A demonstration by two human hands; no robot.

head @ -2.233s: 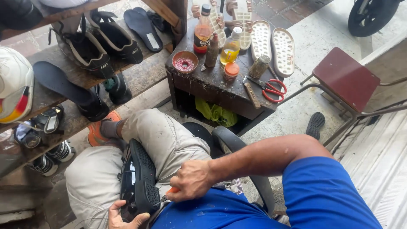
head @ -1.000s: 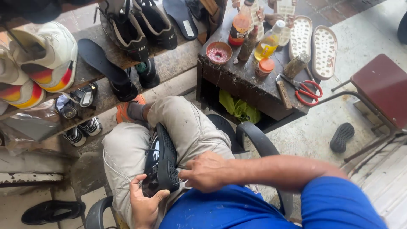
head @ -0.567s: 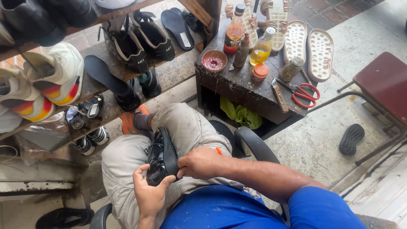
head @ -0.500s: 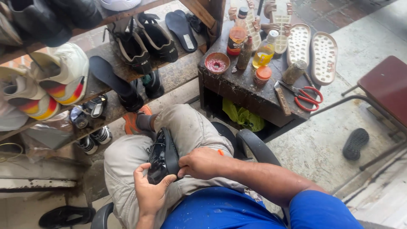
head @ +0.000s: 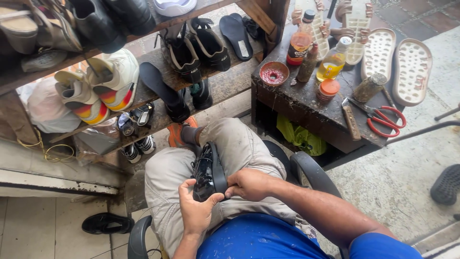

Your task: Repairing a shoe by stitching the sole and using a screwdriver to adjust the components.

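A shiny black shoe lies on its side across my lap, sole edge turned to the right. My left hand cups its heel end from below, thumb against the upper. My right hand grips the sole edge at the heel, fingers curled over it. Both hands hold the shoe over my beige trousers. I sit in a black office chair.
A dark wooden worktable to the right carries bottles, a red-filled bowl, an orange-lidded jar, red-handled scissors and pale soles. Wooden shelves of shoes stand ahead and left. A black shoe lies on the floor.
The view has swung left and down. My right hand slid from the shoe's side onto its sole edge at the heel, and my left hand closed up under the heel.
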